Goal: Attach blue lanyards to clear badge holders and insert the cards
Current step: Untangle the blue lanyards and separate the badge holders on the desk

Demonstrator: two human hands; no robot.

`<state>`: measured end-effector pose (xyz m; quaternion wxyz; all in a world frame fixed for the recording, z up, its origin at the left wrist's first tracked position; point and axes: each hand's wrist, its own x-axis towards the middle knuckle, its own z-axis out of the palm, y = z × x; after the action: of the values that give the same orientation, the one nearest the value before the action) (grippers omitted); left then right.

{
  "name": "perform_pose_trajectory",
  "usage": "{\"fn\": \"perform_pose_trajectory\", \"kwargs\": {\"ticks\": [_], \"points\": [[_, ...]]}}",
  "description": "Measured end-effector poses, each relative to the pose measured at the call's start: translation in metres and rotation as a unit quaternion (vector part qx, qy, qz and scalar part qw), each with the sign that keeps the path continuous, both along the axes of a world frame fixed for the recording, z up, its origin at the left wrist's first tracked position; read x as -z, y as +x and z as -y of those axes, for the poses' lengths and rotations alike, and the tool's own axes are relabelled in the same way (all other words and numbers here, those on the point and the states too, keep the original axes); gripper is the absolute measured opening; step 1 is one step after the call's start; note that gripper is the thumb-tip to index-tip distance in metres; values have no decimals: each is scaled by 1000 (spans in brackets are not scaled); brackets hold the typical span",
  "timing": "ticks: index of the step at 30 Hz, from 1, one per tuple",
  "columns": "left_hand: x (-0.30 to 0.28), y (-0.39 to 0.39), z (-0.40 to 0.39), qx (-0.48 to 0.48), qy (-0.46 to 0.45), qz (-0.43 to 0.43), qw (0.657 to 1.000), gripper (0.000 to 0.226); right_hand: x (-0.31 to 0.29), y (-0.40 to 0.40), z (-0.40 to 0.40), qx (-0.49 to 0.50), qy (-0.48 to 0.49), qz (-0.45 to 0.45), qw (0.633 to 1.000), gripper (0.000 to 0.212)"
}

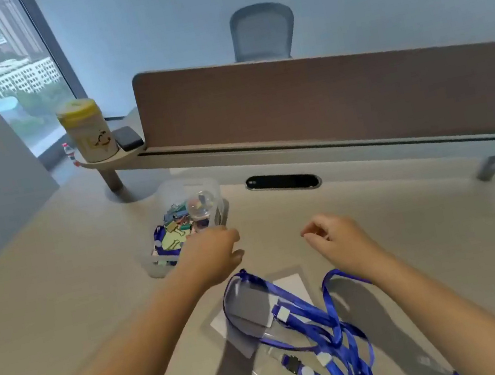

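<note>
Reaching now into the clear plastic tub of coloured clips and small parts [180,228] at the far left of the pale beige desk [77,300], likely for another piece of the kit. Best done slowly: pick one item only, lift straight up past the tub wall, keep the tangle undisturbed. Left hand [212,256] stretched forward, palm down, knuckles at the tub's near edge, fingers curled over out of sight, so cannot tell whether closed on anything. Right hand [334,238] hovering above the bare desk, wrist raised, fingers loosely bent with thumb and forefinger close but apparently pinching nothing. Between the forearms, nearer the body, lying flat: clear rectangular badge holders [248,312] with white paper cards [293,285], and the blue fabric lanyards [332,337] draped and looped across them, white clips showing. Attachment hard to confirm through the overlap.
</note>
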<state>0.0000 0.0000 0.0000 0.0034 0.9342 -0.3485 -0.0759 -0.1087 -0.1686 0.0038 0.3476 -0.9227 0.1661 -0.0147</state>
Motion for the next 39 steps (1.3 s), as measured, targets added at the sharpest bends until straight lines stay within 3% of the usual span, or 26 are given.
{"fn": "perform_pose_trajectory", "kwargs": {"ticks": [4,6,12,15,19,23,26,31,36,39], "points": [[48,-8,-11,-39,90,-74,992,36,47,1,0,-61,-91,-129,986,30],[72,-11,-17,-59,110,-90,988,31,67,0,-3,-87,-117,-152,978,30],[107,-14,-10,-114,50,-70,990,28,97,6,-9,-114,-139,-167,969,32],[115,-14,4,-39,61,-19,997,32,103,9,-6,-121,-138,-169,968,32],[121,-9,16,82,127,-40,988,51,107,12,0,-125,-131,-163,970,31],[121,-4,21,97,151,-13,984,55,108,12,5,-126,-126,-156,972,30],[118,-2,21,62,157,-42,985,61,105,13,6,-124,-119,-151,973,29],[99,12,27,17,80,-73,994,17,96,18,9,-103,-87,-142,981,30],[58,23,33,-23,-4,-166,986,18,85,24,8,-67,-42,-110,991,29],[40,23,30,-53,-68,-122,989,21,74,27,6,-31,3,-64,997,28]]}}
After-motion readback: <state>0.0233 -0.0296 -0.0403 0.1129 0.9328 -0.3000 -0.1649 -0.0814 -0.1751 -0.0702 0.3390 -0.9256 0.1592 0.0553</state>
